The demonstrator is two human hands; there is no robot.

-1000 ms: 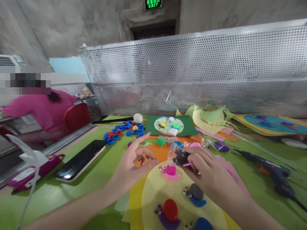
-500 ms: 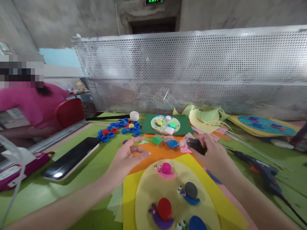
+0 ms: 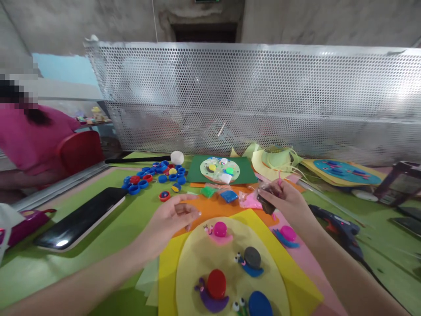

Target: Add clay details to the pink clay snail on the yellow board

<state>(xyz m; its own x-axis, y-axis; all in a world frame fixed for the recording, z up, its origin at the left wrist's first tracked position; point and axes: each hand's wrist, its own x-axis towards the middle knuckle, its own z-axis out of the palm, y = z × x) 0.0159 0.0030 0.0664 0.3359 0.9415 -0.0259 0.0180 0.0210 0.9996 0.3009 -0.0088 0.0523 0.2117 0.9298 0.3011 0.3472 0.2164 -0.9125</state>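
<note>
I count four clay snails on the yellow disc [image 3: 204, 267], a fifth [image 3: 285, 234] beside it. My right hand [image 3: 285, 202] pinches a dark clay packet [image 3: 265, 202]; my left hand [image 3: 171, 218] hovers half-curled, empty

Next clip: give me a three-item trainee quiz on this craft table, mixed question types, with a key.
1. True or false: the right hand holds a small dark packet.
2. Which snail on the pale oval sheet lies nearest the left hand? A pink-shelled B red-shelled C grey-shelled
3. Fill in: the black phone lies to the ___ of the left hand.

Key: 1 true. 2 A, the pink-shelled snail. 3 left.
</note>
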